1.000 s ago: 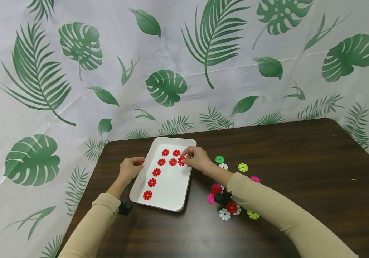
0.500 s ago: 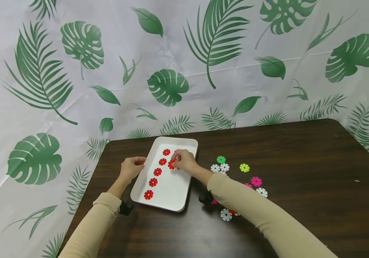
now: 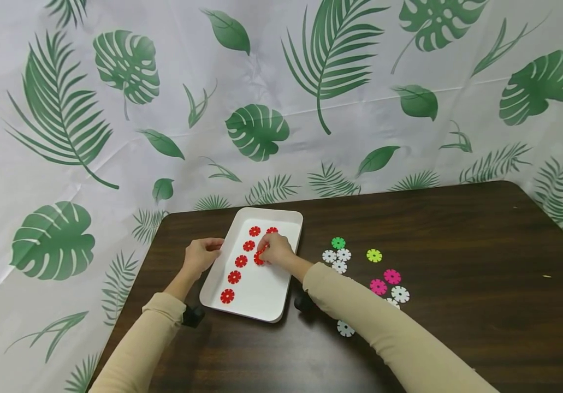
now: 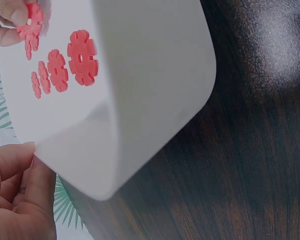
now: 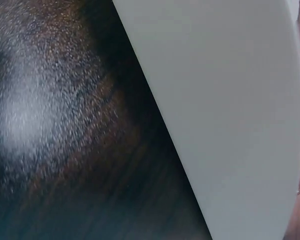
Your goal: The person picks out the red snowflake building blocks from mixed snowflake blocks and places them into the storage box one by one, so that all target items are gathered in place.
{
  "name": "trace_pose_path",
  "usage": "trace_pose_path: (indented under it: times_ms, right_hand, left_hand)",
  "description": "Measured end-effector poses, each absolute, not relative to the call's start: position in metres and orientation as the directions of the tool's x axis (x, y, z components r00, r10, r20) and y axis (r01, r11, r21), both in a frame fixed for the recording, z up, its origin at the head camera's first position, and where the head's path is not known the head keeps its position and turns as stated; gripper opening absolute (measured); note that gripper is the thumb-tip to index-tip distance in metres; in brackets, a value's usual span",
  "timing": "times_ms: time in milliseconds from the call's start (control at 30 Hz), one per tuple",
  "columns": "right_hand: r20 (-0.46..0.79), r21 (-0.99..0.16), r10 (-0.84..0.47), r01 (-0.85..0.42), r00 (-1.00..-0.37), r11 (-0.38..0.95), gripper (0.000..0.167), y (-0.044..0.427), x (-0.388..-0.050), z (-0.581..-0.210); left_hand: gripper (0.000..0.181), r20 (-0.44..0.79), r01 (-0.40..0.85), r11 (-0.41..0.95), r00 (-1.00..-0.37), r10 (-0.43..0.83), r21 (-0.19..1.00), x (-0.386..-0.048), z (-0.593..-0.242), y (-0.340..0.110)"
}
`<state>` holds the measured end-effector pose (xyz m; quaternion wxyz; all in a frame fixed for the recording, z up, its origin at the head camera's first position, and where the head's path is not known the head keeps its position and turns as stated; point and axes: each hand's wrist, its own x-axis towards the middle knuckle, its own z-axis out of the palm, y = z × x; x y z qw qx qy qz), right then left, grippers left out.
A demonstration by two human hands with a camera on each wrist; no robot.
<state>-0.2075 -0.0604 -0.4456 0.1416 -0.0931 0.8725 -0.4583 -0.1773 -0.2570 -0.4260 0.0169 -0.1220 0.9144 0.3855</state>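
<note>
A white tray (image 3: 256, 297) lies tilted on the table's left side. My left hand (image 3: 201, 255) pinches its left rim between thumb and fingers. Several red slotted plastic discs (image 3: 234, 277) form a slanting line down the tray's left half, and one more red disc (image 3: 272, 230) lies beside the top one. Over the tray's middle, my right hand (image 3: 278, 250) pinches a red slotted disc (image 4: 34, 19), seen best in the left wrist view. My right hand may hide other discs. The right wrist view mostly shows the tray's outer wall (image 5: 224, 110), with parts of a hand at the right edge.
Right of the tray, loose slotted discs are scattered on the dark wooden table (image 3: 458, 245): a green disc (image 3: 338, 243), a yellow disc (image 3: 374, 255), pink discs (image 3: 392, 277) and several white discs (image 3: 400, 295). My right sleeve (image 3: 360, 311) covers some. A leaf-print cloth (image 3: 188, 158) hangs behind.
My right hand has moved left and slightly toward me, from the tray's right edge to its middle, with a red disc at its fingertips. My left hand keeps its grip on the rim.
</note>
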Motion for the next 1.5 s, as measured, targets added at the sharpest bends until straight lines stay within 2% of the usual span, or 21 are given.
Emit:
trace_pose_path:
  times_ms: [467, 1167, 1500]
  right_hand:
    - [-0.113, -0.77, -0.305, -0.11, -0.946, 0.628, 0.008, -0.066, -0.204, -0.451]
    - [0.0, -0.738, -0.305, -0.206, -0.953, 0.643, 0.013, -0.068, -0.2, -0.457]
    - [0.001, -0.776, -0.287, -0.182, -0.958, 0.604, 0.012, -0.067, -0.205, -0.465]
  left_hand:
    - [0.027, -0.133, -0.24, 0.661, -0.969, -0.209, 0.711, -0.177, -0.426, -0.256]
    - [0.027, -0.124, -0.239, 0.669, -0.969, -0.216, 0.704, -0.177, -0.425, -0.256]
    - [0.026, -0.126, -0.24, 0.667, -0.968, -0.216, 0.705, -0.177, -0.426, -0.255]
